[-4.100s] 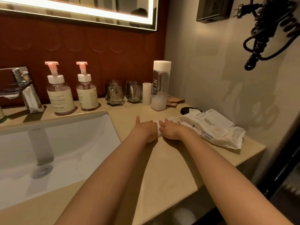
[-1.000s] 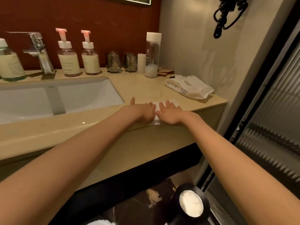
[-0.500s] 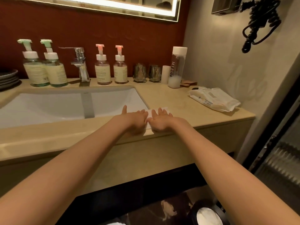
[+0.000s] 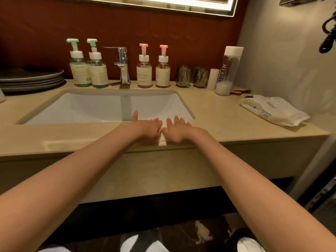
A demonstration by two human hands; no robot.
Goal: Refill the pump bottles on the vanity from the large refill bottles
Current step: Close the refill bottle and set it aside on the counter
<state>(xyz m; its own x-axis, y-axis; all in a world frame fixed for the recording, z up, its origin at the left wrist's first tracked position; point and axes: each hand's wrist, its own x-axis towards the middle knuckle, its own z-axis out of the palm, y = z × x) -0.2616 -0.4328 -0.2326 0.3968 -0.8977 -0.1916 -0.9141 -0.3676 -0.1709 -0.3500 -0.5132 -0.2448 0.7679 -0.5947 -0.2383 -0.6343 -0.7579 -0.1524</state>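
The long beige stone bench (image 4: pixel 227 113) fills the room's width, with a white rectangular sink (image 4: pixel 81 110) sunk into it and a chrome tap (image 4: pixel 122 64) behind. A stack of grey plates (image 4: pixel 31 79) sits at the far left, and a crumpled white pack of wet wipes (image 4: pixel 272 110) at the right. A tall clear bottle with a white cap (image 4: pixel 228 70) stands by the wall, a little white at its bottom; it may be a refill bottle, though I cannot tell. The task's things line the back edge either side of the tap: two clear green-pump bottles (image 4: pixel 80 68) to its left and two clear pink-pump bottles (image 4: pixel 144 70) to its right. All four stand upright, long axis vertical, the green nozzles turned leftward. Every pump is screwed on and nobody is holding a bottle, so as I judge it no pouring is under way; whether any is already topped up I cannot tell. The left hand (image 4: pixel 147 129) and right hand (image 4: pixel 179 130) lie side by side at the bench's front edge, well apart from the bottles. Their fingers (image 4: pixel 177 120) are straight and slightly spread, pressing flat on a small white folded cloth (image 4: pixel 164 124).
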